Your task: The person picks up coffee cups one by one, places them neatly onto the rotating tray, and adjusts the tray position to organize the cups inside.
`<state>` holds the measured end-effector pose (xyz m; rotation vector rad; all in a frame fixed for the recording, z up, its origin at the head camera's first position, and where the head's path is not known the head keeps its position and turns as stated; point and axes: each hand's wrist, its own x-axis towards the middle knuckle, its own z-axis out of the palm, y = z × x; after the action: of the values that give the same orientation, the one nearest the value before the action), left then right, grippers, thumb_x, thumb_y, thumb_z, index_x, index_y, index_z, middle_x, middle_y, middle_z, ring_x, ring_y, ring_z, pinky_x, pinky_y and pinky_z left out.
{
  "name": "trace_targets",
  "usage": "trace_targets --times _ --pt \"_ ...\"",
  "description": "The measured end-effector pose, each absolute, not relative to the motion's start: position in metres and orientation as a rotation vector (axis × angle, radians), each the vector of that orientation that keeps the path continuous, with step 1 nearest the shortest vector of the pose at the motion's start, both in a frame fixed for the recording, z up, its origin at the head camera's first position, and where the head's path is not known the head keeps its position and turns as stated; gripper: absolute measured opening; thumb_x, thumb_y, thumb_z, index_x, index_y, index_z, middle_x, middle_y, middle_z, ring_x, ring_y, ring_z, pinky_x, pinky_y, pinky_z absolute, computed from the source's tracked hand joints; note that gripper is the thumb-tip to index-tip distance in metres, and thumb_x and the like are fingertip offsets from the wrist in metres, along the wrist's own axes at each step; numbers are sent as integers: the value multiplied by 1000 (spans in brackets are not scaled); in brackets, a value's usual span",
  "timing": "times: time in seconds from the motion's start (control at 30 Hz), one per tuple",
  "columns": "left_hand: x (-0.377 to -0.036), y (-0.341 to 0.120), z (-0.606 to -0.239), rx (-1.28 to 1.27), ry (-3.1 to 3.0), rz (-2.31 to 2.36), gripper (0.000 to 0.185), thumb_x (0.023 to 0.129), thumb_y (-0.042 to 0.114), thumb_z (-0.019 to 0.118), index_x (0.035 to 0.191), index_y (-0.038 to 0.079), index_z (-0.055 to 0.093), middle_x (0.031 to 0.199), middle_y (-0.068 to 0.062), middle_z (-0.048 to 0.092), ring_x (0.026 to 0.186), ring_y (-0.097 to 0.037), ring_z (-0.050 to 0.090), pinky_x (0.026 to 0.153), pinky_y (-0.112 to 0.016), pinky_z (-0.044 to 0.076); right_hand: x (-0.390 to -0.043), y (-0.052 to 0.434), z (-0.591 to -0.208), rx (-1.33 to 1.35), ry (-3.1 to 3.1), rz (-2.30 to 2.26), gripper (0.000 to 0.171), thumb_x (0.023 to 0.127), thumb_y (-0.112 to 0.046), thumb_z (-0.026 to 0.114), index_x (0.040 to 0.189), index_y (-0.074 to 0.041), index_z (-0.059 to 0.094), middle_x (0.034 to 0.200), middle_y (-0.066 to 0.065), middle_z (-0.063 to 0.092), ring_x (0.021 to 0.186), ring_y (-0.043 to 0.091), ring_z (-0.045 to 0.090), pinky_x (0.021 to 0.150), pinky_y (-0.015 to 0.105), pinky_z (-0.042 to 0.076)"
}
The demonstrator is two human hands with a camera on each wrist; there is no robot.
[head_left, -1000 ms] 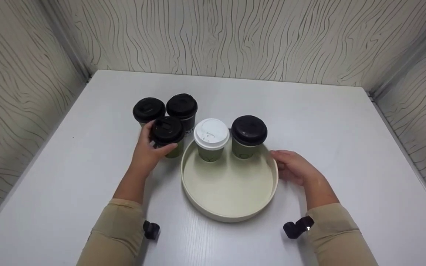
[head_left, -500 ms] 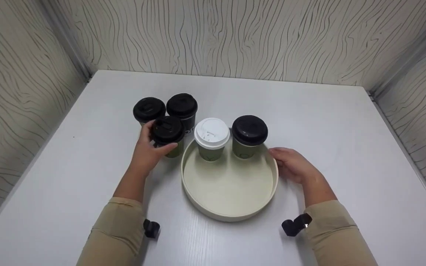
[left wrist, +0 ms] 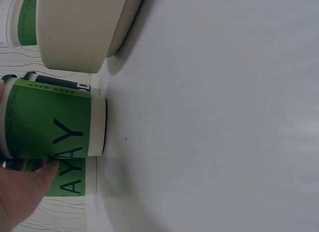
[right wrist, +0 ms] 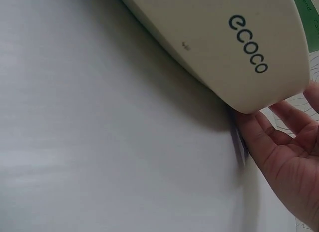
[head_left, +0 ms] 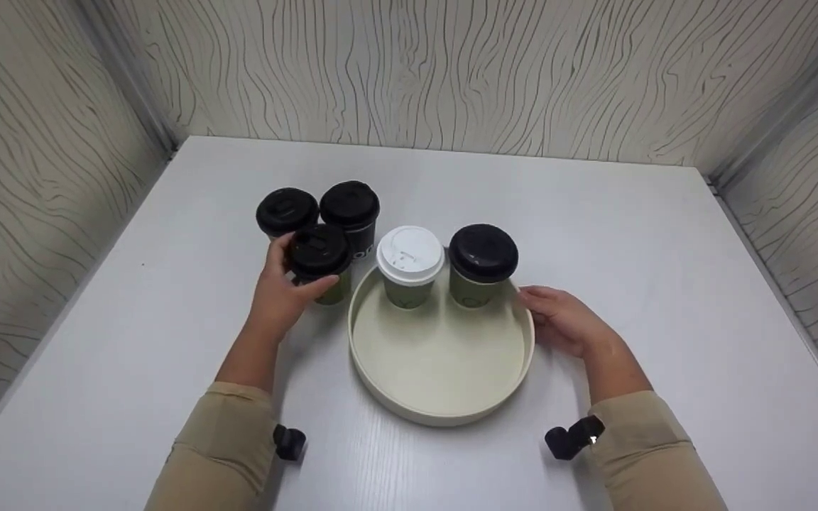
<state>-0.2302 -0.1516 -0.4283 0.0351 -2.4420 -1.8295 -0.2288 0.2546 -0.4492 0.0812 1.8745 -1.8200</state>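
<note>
My left hand (head_left: 277, 294) grips a green paper coffee cup (left wrist: 50, 119) with a black lid, standing left of the round cream tray (head_left: 437, 376). The thumb lies across the front of the cup, and some fingers are hidden behind it. On the right side, my right hand (head_left: 562, 319) holds the tray by its rim and outer wall; several fingertips are hidden behind the wall in the right wrist view. At the back of the tray stand a white-lidded green cup (head_left: 409, 266) and a dark-lidded green cup (head_left: 483, 262), both upright.
Behind the gripped cup stand another black-lidded cup (head_left: 287, 211) and a dark cup with a black lid (head_left: 350, 213). All of this is on a white table (head_left: 664, 248). Wood-patterned panels (head_left: 409, 71) enclose the back and sides.
Both cups in the tray have shifted slightly to the right, while the tray's outline stays in place. The left hand and its cup have barely moved, and the right hand shifts only a little.
</note>
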Motion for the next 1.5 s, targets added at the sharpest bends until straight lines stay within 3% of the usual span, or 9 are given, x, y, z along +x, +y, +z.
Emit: trace_targets --times 0.27,0.83,1.2,1.5 --pt "-226 -152 -415 71 -2454 -1858 89 69 20 81 139 19 27 141 -7 35 128 -27 34 106 -40 28 -226 258 -451 91 1873 -1816 59 92 -30 53 137 3 33 128 17 51 110 19 55 88 34 47" --pt "-207 -145 -389 -26 -2434 -1855 88 67 25 82 138 17 29 139 -2 39 123 -23 40 103 -40 33 -223 261 -452 127 1866 -1783 60 92 -28 54 140 -1 29 138 20 39 115 23 51 91 38 46" --pt "-194 -140 -365 -114 -2399 -1881 86 68 20 82 137 15 30 140 -2 37 129 -20 35 105 -43 30 -221 264 -453 120 1765 -1853 61 91 -25 56 139 0 29 127 14 51 107 20 56 86 38 48" --pt "-185 -131 -362 -231 -2342 -1947 82 65 17 83 131 17 35 132 1 43 124 -15 39 101 -46 35 -221 263 -454 103 1754 -1861 60 91 -24 57 138 1 30 125 14 51 107 20 55 87 39 48"
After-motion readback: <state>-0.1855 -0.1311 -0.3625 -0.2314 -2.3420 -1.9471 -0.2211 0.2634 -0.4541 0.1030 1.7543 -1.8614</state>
